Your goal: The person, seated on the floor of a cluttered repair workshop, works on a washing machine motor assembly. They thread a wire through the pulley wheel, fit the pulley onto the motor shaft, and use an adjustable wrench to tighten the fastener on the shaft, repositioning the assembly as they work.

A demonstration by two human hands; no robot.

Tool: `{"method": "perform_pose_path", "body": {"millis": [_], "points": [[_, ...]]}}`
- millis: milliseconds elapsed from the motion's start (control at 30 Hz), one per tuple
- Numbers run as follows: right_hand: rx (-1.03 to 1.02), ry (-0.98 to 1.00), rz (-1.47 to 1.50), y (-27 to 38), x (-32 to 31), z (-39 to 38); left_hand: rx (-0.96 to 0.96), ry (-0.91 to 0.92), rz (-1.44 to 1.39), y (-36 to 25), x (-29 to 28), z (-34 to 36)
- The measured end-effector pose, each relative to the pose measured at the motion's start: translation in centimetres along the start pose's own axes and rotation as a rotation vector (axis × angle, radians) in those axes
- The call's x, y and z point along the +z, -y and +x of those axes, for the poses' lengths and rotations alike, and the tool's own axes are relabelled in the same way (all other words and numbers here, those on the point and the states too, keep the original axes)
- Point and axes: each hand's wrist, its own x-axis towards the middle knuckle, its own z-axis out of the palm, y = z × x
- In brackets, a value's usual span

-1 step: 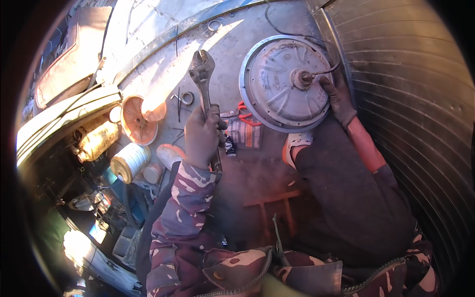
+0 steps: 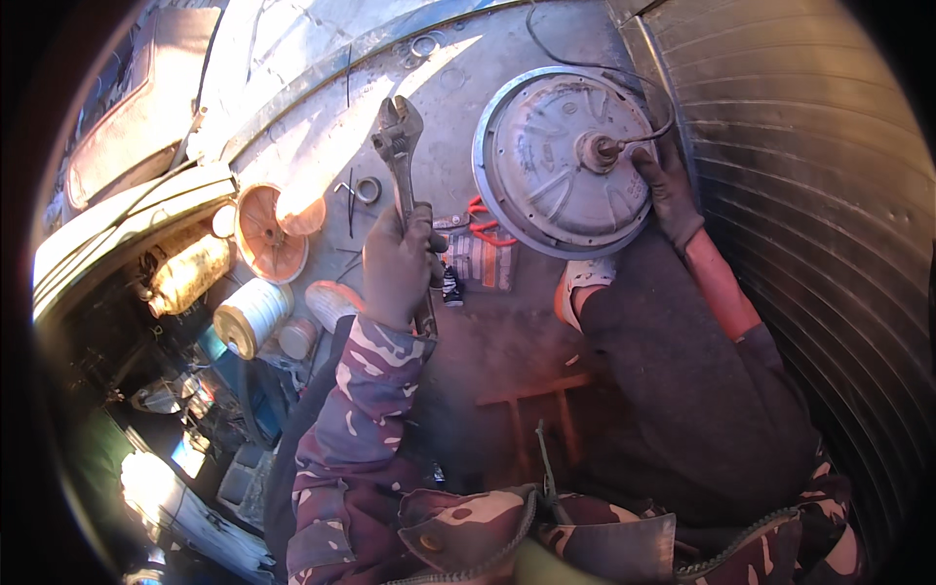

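1 metal hub, upper right — likely heavy; hold by rim. Right hand grips its side; left hand clasps wrench.

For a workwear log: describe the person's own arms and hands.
The left sleeve is camouflage cloth, dark purplish brown with pale, irregular patches, reaching the wrist. The dark trouser leg hides part of the right arm, so its sleeve is hard to make out. Whether the left hand and right hand wear gloves is unclear.
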Motion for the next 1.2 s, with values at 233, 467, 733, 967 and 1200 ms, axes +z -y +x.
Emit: {"method": "perform_pose_path", "body": {"millis": [233,467,733,967,1200], "points": [[0.151,-0.017,0.085,-0.2,-0.2,0.5,-0.074,0.108,-0.057,1.4,0.2,-0.2],[0.219,-0.078,0.129,-0.3,0.5,0.2,0.134,0.078,0.157,-0.2,1.3,-3.1],[0.095,-0.23,-0.075,1.0,3.4,-0.3,0.425,0.114,0.48,-1.2,5.7,-4.2],[0.127,-0.276,-0.141,0.7,4.0,-0.2,0.346,0.107,0.485,-2.8,6.4,-4.4],[0.172,-0.296,-0.113,1.8,4.3,-1.1,0.294,0.133,0.622,-2.9,8.1,-3.8]]}}
